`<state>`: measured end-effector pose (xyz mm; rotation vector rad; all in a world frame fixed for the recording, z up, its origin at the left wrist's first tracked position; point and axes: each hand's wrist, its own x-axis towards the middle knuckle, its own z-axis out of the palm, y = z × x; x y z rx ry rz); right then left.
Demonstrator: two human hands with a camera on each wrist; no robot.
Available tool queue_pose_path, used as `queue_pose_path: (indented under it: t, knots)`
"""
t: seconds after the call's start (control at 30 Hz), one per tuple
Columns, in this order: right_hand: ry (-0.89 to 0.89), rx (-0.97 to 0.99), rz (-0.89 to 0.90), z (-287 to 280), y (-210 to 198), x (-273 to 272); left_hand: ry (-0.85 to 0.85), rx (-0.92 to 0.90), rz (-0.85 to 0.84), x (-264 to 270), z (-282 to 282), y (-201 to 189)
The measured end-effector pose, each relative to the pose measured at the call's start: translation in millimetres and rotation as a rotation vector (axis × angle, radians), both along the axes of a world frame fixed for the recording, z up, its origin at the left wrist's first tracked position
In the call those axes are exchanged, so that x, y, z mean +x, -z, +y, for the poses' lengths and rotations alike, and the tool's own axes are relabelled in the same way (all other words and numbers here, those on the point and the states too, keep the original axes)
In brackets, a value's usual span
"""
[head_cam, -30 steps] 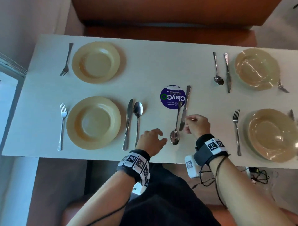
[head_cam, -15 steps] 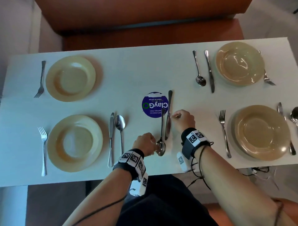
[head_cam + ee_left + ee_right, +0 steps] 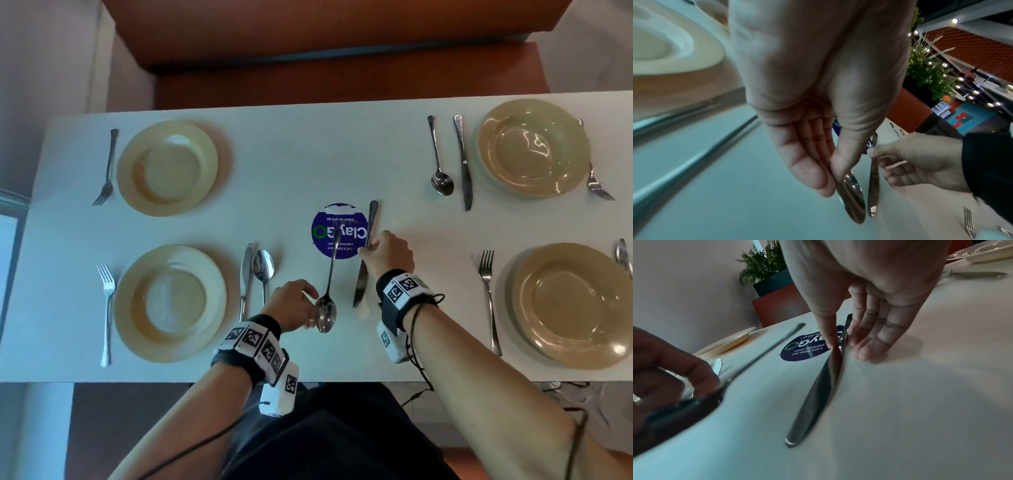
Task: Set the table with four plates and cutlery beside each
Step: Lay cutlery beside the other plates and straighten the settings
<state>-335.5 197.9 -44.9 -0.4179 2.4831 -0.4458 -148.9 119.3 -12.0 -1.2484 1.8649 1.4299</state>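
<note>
Your left hand (image 3: 291,305) pinched the spoon (image 3: 327,294) by its bowl; your right hand (image 3: 387,253) pinched the knife (image 3: 363,267) mid-handle. Both probably bound for the far-left plate (image 3: 167,168), which had only a fork (image 3: 106,168).

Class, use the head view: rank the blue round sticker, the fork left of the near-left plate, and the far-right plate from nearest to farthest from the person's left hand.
1. Blue round sticker: table centre, just beyond and to the right of the left hand, which pinches a spoon.
2. Fork: left of the near-left plate.
3. Far-right plate: at the table's far right corner.
</note>
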Motion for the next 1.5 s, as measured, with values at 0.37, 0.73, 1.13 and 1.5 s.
queue_pose_path:
  t: [0.37, 0.73, 1.13, 1.5]
  knots:
    - [0.110, 0.042, -0.148, -27.2, -6.2, -0.7, -0.200, -0.161, 0.130, 57.0, -69.7, -36.0]
    - [0.003, -0.132, -0.344, -114.7, -19.8, 29.5, -0.340, -0.218, 0.217, 109.6, -148.9, -51.9]
    - [0.117, -0.225, -0.474, -245.5, -4.3, 65.9, -0.410, -0.267, 0.284, 109.2, -218.8, -44.8]
    - [0.128, -0.245, -0.340, -283.3, 3.9, 66.6, -0.393, -0.236, 0.306, 95.9, -249.9, -43.0]
